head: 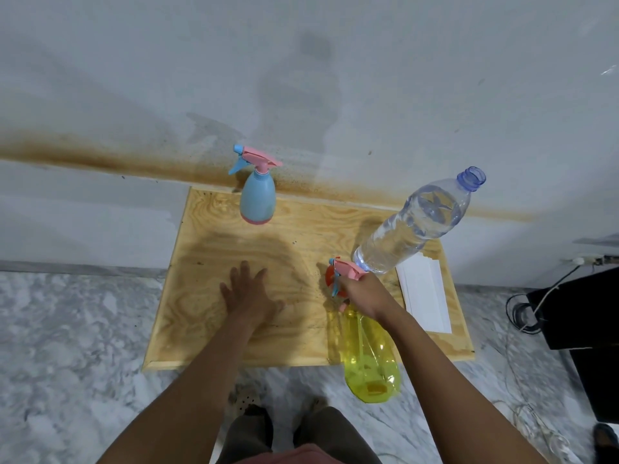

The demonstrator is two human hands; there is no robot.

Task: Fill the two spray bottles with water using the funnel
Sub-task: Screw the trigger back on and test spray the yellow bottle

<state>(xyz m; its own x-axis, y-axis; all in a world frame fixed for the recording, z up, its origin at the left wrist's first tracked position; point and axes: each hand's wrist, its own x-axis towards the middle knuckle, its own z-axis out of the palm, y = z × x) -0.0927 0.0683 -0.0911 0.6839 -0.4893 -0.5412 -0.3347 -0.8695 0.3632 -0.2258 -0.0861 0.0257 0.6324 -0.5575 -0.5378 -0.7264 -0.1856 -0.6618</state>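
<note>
My right hand (366,293) grips the yellow see-through spray bottle (368,356) at its neck, just under its pink and blue sprayer head (345,271). The bottle's base hangs past the front edge of the wooden table (214,249). A red-orange funnel (329,276) peeks out behind the sprayer head, mostly hidden. My left hand (248,293) is spread flat over the middle of the table, holding nothing. A blue spray bottle (257,199) with a pink sprayer stands upright at the back edge. A clear uncapped water bottle (415,222), mostly full, stands at the right.
White paper (425,296) lies on the table's right side. A stained wall rises right behind the table. The floor is marbled grey. A black box (579,309) with cables sits on the floor at the right. My feet show below the table's front edge.
</note>
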